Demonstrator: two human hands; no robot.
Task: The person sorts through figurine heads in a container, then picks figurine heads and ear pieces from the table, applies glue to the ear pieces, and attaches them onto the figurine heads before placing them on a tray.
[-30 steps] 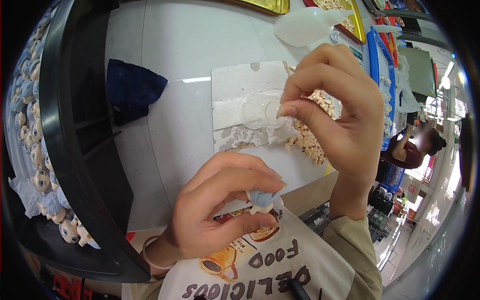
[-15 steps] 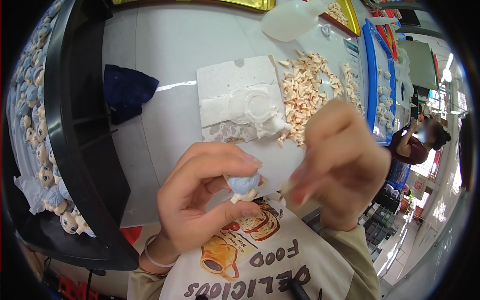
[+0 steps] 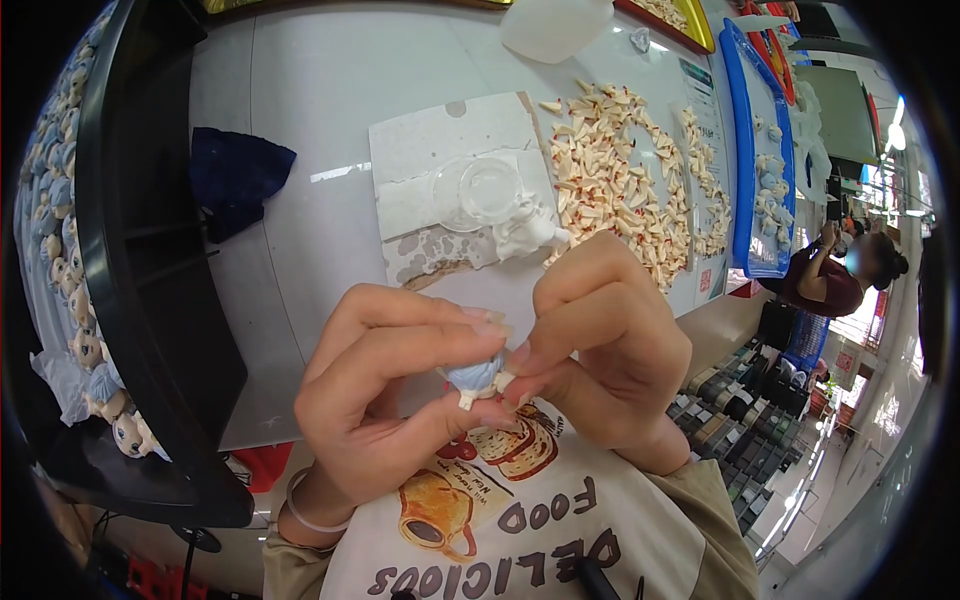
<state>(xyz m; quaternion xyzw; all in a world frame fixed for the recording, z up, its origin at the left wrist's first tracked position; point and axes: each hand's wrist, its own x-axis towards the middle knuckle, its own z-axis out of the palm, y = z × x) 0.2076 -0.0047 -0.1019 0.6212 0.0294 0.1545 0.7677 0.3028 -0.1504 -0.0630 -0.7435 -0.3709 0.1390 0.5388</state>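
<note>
A small doll head with light blue hair (image 3: 474, 376) is pinched between the thumb and fingers of my left hand (image 3: 385, 385). My right hand (image 3: 605, 350) is closed at the head's right side, thumb and forefinger pressed together by a small pale part of it. Whether a separate piece sits between those fingertips is too small to tell. Beyond the hands, a clear round dish (image 3: 488, 190) rests on a worn white board (image 3: 450, 130), beside a crumpled white tissue (image 3: 525, 230). Many small cream pieces with red tips (image 3: 610, 190) are spread right of the board.
At left stands a black bin (image 3: 150, 250) of blue-haired doll heads (image 3: 75, 290). A dark blue cloth (image 3: 238, 178) lies near it. A white bottle (image 3: 555, 28), a gold tray (image 3: 700, 30) and a blue tray (image 3: 742, 150) are farther off. Another person (image 3: 830, 275) is at the right.
My right hand has moved from over the clear dish down to the doll head in my left hand. The view has shifted, with the board now farther left.
</note>
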